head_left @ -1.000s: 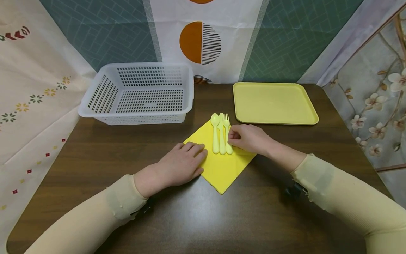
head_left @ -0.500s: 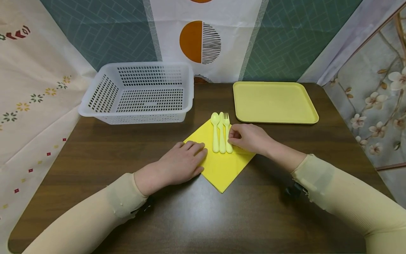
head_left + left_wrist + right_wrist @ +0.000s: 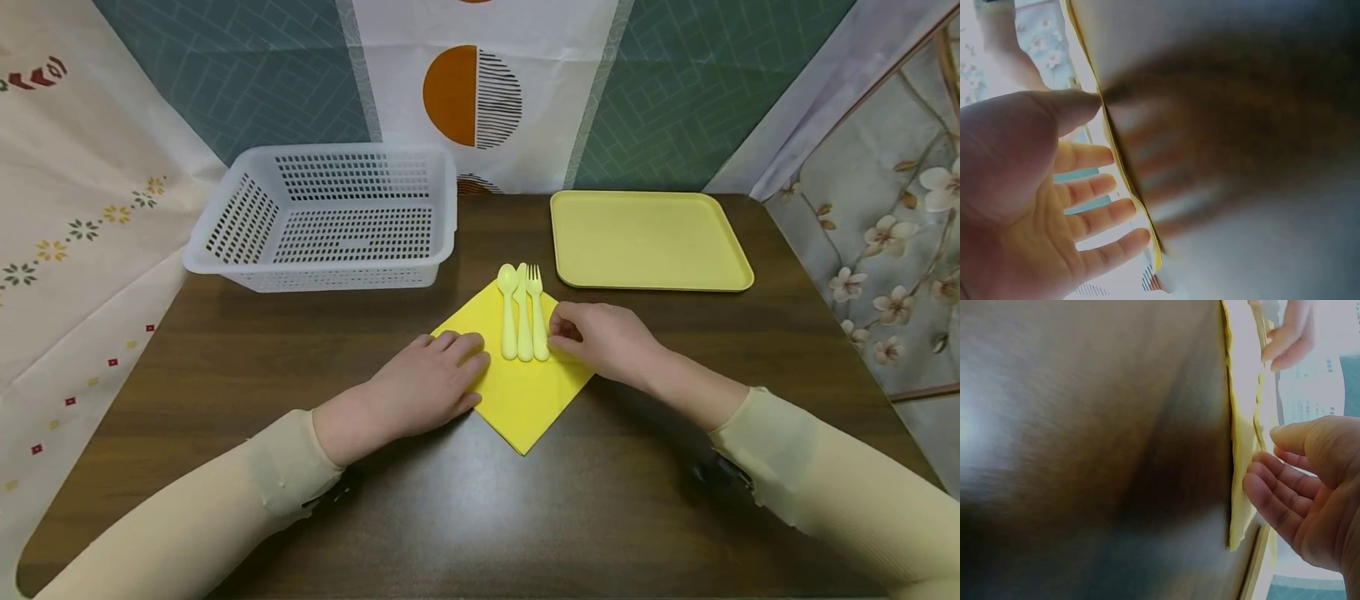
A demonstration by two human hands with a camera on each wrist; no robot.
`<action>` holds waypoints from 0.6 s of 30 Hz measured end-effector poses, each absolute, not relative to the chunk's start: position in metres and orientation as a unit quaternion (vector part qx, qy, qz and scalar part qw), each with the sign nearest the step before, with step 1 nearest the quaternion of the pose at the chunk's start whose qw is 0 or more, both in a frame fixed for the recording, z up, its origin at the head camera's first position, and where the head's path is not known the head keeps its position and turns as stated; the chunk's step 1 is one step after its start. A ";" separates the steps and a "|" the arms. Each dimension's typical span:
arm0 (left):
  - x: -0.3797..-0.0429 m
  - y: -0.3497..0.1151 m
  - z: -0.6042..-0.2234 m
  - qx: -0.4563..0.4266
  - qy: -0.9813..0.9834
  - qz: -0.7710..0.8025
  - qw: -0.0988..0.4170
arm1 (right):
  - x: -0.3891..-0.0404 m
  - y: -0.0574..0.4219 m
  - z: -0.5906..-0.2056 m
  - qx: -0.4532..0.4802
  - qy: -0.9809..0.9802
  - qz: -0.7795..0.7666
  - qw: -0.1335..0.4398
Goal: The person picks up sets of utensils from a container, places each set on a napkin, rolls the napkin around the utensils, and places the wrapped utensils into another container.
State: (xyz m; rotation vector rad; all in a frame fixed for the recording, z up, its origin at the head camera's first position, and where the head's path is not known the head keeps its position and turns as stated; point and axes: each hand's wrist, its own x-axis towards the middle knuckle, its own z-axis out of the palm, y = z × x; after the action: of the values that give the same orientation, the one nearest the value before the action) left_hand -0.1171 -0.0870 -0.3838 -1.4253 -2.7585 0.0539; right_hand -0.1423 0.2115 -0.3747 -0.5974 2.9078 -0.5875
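A folded yellow napkin [image 3: 522,407] lies cornerwise on the brown table. On its upper part a pale yellow spoon [image 3: 507,321], knife [image 3: 522,329] and fork [image 3: 537,325] lie side by side, heads pointing away. My left hand [image 3: 426,385] rests at the napkin's left corner, fingertips on it; in the left wrist view its fingers spread out along the napkin edge [image 3: 1124,172]. Just right of the fork, over the napkin's right corner, is my right hand [image 3: 611,342]. The right wrist view shows its fingers [image 3: 1279,497] loosely bent, with the thumb apart from them and nothing held.
At the back left stands a white perforated plastic basket [image 3: 330,279] with nothing in it. A bare yellow tray [image 3: 651,242] lies at the back right. Patterned cloths [image 3: 277,75] hang behind and at both sides of the table [image 3: 480,517].
My right hand has drawn slightly to the right, away from the fork, and its fingers have loosened. The left hand and the cutlery stay in place.
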 end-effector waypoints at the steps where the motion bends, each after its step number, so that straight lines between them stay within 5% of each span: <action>1: -0.117 -0.087 -0.385 -0.464 -0.885 0.017 0.031 | -0.139 0.212 -0.375 -0.203 0.959 -0.188 0.056; 8: -0.111 -0.086 -0.386 -0.504 -0.860 0.017 0.081 | -0.119 0.214 -0.374 -0.239 0.956 -0.166 0.030; 18: -0.106 -0.084 -0.382 -0.544 -0.837 0.008 0.057 | -0.103 0.215 -0.375 -0.294 0.945 -0.145 0.004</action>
State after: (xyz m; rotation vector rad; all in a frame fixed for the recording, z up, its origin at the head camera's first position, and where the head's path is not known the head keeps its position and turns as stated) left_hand -0.1064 -0.0842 -0.3824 -1.6509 -2.5371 0.0242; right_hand -0.1028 0.2154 -0.3751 -0.9198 2.9605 -0.4535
